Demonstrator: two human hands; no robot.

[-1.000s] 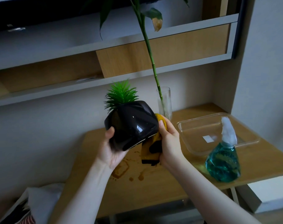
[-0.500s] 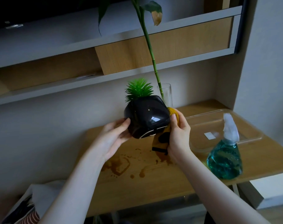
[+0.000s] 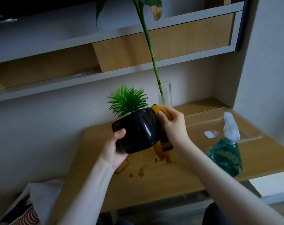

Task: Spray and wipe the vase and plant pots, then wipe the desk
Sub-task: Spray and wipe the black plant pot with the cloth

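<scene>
Head view: we hold the black plant pot up in the air, above the bench; the pot is tipped over to one side, with its spiky green plant pointing up and away; our left hand grips it from below, fingers closed around its lower side; our right hand is closed on a yellow cloth and presses it on the pot's top right edge; more of the cloth hangs down behind the pot.

We think the step is wiping this pot; the next move seems to call for turning the pot in the left hand so the cloth can reach the sides it has not touched, while holding it tight, as it looks shiny and slippery.

The glass vase with its tall green stem stands at the back of the bench; the blue spray bottle stands on the right, beside a clear tray; brown spills lie on the bench under the pot, so the bench is not wiped yet.
</scene>
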